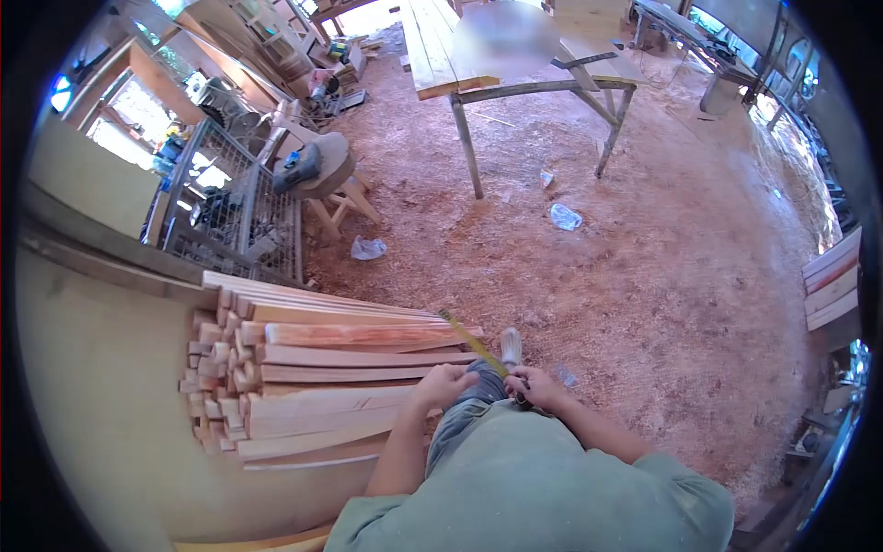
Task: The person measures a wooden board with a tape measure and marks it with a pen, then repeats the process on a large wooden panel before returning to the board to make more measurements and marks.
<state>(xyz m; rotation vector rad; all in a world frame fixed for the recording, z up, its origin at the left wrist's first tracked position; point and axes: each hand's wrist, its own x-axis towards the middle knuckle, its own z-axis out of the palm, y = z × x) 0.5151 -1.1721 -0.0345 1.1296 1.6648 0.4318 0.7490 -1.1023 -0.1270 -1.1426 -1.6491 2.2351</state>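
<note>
In the head view, a yellow tape point(471, 342) is seen stretched toward 11 o'clock from the right hand point(535, 386), which is closed around its near end. The left hand point(443, 383) is curled at 9 o'clock of it, against the slats point(322, 368); whether anything is gripped cannot be told. A bench point(432, 55) is seen at 12 o'clock and a stool point(338, 155) at 11.

- No text, number, brand or sign can be read anywhere in this view.
- A yellow measuring tape point(471, 342) runs slantwise past the right-hand ends of the stacked wood strips point(322, 386). Any scale marks on it are too small and blurred to read.
- A blue power tool point(299, 168) lies on a round stool point(336, 175). Any label on it is too small to tell.
</note>
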